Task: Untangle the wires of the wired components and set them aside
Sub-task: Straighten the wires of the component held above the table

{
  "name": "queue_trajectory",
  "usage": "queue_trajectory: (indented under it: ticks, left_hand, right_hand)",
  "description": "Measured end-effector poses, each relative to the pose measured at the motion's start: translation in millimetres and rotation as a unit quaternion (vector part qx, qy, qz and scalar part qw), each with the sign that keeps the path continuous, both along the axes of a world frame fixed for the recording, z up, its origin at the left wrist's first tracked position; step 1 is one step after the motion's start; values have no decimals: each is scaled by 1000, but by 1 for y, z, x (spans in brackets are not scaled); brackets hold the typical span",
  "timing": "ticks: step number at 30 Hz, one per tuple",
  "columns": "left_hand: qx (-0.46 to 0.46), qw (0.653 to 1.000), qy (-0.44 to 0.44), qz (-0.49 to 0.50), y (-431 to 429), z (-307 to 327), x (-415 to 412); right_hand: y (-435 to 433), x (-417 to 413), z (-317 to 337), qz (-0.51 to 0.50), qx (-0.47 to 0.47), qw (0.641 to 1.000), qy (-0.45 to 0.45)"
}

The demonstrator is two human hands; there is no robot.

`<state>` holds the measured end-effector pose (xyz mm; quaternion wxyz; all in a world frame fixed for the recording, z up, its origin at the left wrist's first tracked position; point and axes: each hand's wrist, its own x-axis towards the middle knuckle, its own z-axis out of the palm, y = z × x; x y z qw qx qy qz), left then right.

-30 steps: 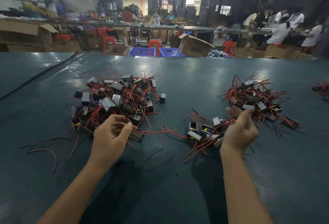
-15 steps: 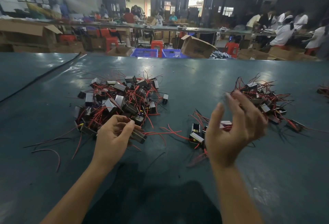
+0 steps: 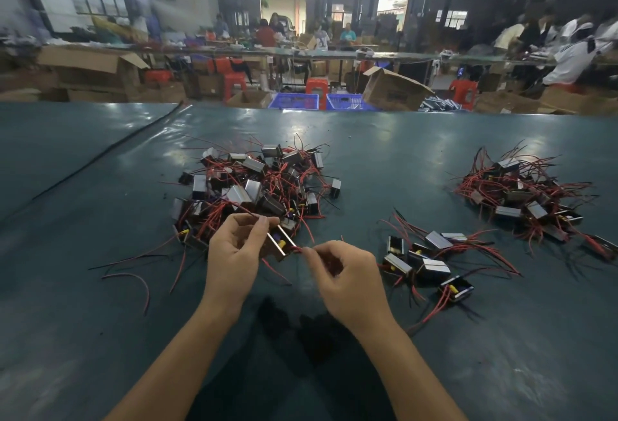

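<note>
A tangled pile of small metal-cased components with red and black wires (image 3: 254,186) lies on the dark green table (image 3: 401,153), left of centre. My left hand (image 3: 234,250) grips one component (image 3: 281,243) at the pile's near edge. My right hand (image 3: 344,276) pinches that component's red wire just to its right. A small group of separated components (image 3: 428,260) lies to the right of my right hand. Another pile (image 3: 521,193) sits further back on the right.
Loose red and black wires (image 3: 133,273) lie on the table to the left of my left hand. A dark seam (image 3: 110,153) runs diagonally across the table's far left. Beyond the table's far edge stand cardboard boxes (image 3: 394,89), blue crates (image 3: 297,101) and people at benches.
My right hand has left the small group on the right, swung through the air to the left and now pinches the wire of the component that my left hand holds.
</note>
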<state>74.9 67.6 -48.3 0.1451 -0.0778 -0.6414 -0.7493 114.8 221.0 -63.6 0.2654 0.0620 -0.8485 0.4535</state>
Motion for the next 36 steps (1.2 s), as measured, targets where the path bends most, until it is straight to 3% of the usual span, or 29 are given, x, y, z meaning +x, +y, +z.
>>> queue_trajectory:
  ticks: [5, 9, 11, 14, 17, 21, 25, 29, 32, 36]
  left_hand:
    - [66, 985, 90, 130, -8, 8, -5]
    - [54, 975, 134, 171, -16, 13, -6]
    - [41, 983, 121, 131, -14, 11, -5]
    - [3, 1000, 28, -10, -6, 8, -3]
    - [-43, 994, -27, -100, 1, 1, -2]
    - [-41, 993, -58, -98, -5, -5, -6]
    - [-106, 990, -54, -80, -15, -7, -11]
    - [-153, 975, -74, -142, -22, -7, -15]
    - [-298, 938, -24, -173, -22, -14, -14]
    - [-426, 892, 69, -134, -17, -21, -11]
  right_hand:
    - [1, -2, -1, -8, -21, 1000, -15]
    - [-1, -4, 0, -1, -140, 990, -35]
    - [-3, -4, 2, 13, -184, 982, -43]
    - [-9, -2, 4, 35, -186, 981, -33]
    - [-13, 2, 2, 53, -105, 993, -3]
    - [-14, 7, 2, 76, 7, 997, -3]
    - [-14, 10, 15, 162, -67, 981, -85]
    - [4, -11, 33, 74, -59, 988, -121]
    - [-2, -38, 48, -6, 28, 997, -71]
    - [-50, -79, 62, 26, 234, 972, 1]
